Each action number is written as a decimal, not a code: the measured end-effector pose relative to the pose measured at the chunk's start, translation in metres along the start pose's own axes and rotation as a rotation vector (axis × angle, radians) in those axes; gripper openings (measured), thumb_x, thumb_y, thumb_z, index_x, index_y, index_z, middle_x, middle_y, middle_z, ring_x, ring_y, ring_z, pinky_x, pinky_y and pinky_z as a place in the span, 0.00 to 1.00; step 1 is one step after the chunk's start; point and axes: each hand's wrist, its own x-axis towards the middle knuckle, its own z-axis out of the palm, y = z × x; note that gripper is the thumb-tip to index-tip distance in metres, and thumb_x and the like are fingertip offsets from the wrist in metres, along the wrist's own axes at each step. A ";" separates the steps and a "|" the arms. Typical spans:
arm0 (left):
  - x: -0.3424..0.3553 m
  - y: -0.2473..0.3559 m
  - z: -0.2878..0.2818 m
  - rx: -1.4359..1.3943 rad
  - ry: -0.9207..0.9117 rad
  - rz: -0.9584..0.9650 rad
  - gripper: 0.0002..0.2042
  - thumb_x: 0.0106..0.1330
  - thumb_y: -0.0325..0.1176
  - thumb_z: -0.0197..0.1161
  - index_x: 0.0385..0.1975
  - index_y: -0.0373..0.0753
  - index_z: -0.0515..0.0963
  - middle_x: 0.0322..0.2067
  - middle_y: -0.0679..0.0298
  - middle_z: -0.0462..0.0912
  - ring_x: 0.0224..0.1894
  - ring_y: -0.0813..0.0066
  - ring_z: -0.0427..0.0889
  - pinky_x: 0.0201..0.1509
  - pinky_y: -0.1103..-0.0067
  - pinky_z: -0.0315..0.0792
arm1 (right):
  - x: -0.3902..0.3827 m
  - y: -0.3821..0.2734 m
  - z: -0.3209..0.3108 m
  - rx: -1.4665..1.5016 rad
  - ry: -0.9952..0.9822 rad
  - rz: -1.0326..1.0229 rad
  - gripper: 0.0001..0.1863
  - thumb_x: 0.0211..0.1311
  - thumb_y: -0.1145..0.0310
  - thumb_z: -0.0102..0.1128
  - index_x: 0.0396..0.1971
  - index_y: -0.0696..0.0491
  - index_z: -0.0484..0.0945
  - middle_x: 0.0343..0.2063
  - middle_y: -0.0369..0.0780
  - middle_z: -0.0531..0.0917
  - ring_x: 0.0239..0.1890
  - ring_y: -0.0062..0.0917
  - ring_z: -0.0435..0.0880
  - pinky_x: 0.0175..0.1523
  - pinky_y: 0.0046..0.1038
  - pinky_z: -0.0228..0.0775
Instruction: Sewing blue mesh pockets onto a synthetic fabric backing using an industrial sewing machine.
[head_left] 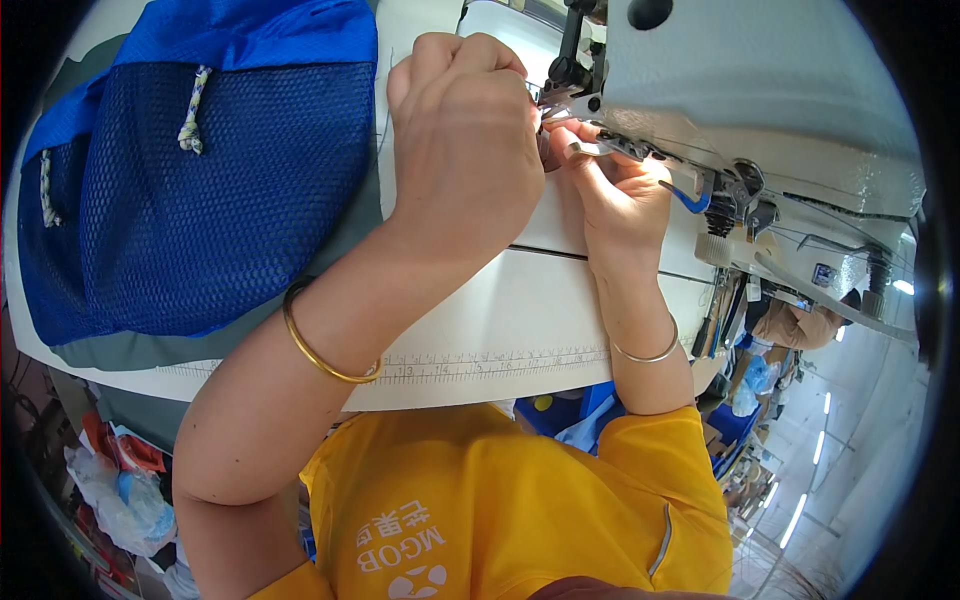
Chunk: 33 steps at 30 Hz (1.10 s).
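My left hand [465, 140] is closed, fingers curled beside the needle bar and presser foot of a white sewing machine [760, 70]; its fingertips are mostly hidden. Just right of it, my right hand [620, 200] has its thumb and fingers drawn together under the needle area, on something too small to make out. Both hands are over the pale machine bed [545, 220]. A blue mesh bag [240, 190] with two patterned cord pulls lies left of my left hand, on grey-green fabric [160, 350].
The table edge [480, 385] carries a printed measuring scale. Metal tools [715, 310] hang at the right near thread guides. Blue bins [550, 410], plastic bags [120, 500] and assorted items fill the space below. Another person [800, 320] is partly visible at the far right.
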 end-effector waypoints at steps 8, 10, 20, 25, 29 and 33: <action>0.001 0.000 0.001 0.008 0.002 0.001 0.01 0.54 0.22 0.66 0.22 0.32 0.82 0.37 0.61 0.81 0.46 0.59 0.74 0.54 0.64 0.63 | 0.002 0.005 -0.001 0.048 -0.019 -0.066 0.08 0.67 0.80 0.63 0.43 0.65 0.85 0.38 0.41 0.88 0.40 0.20 0.85 0.51 0.21 0.76; 0.001 0.000 0.001 0.010 0.001 0.001 0.01 0.54 0.22 0.66 0.22 0.32 0.82 0.37 0.61 0.81 0.46 0.59 0.74 0.54 0.64 0.63 | 0.002 0.006 -0.001 0.030 -0.023 -0.071 0.08 0.67 0.80 0.64 0.42 0.65 0.85 0.38 0.40 0.88 0.40 0.20 0.85 0.51 0.21 0.76; 0.001 -0.002 0.004 0.021 0.023 0.030 0.01 0.53 0.22 0.66 0.23 0.32 0.82 0.36 0.61 0.82 0.45 0.59 0.75 0.54 0.64 0.63 | -0.001 0.000 0.002 0.042 0.025 -0.031 0.08 0.65 0.80 0.65 0.42 0.65 0.85 0.36 0.40 0.88 0.39 0.19 0.85 0.49 0.20 0.77; 0.001 -0.002 0.002 0.023 0.025 0.037 0.01 0.52 0.22 0.66 0.23 0.32 0.82 0.36 0.62 0.82 0.45 0.59 0.75 0.54 0.64 0.63 | 0.000 0.002 0.002 0.085 0.034 -0.020 0.09 0.64 0.81 0.64 0.42 0.66 0.85 0.37 0.42 0.88 0.40 0.22 0.87 0.50 0.22 0.78; 0.000 -0.003 -0.001 0.072 -0.044 0.006 0.03 0.56 0.25 0.70 0.26 0.35 0.83 0.42 0.66 0.83 0.50 0.61 0.76 0.54 0.64 0.65 | 0.001 0.005 0.002 0.109 0.028 -0.009 0.09 0.64 0.82 0.63 0.43 0.66 0.85 0.38 0.43 0.89 0.41 0.23 0.87 0.50 0.22 0.79; 0.000 -0.002 -0.001 0.060 -0.041 0.005 0.03 0.56 0.26 0.70 0.26 0.35 0.83 0.43 0.65 0.84 0.50 0.60 0.76 0.54 0.64 0.65 | 0.002 0.005 0.005 0.088 0.040 -0.066 0.07 0.64 0.81 0.64 0.41 0.66 0.85 0.37 0.41 0.88 0.39 0.21 0.86 0.49 0.22 0.79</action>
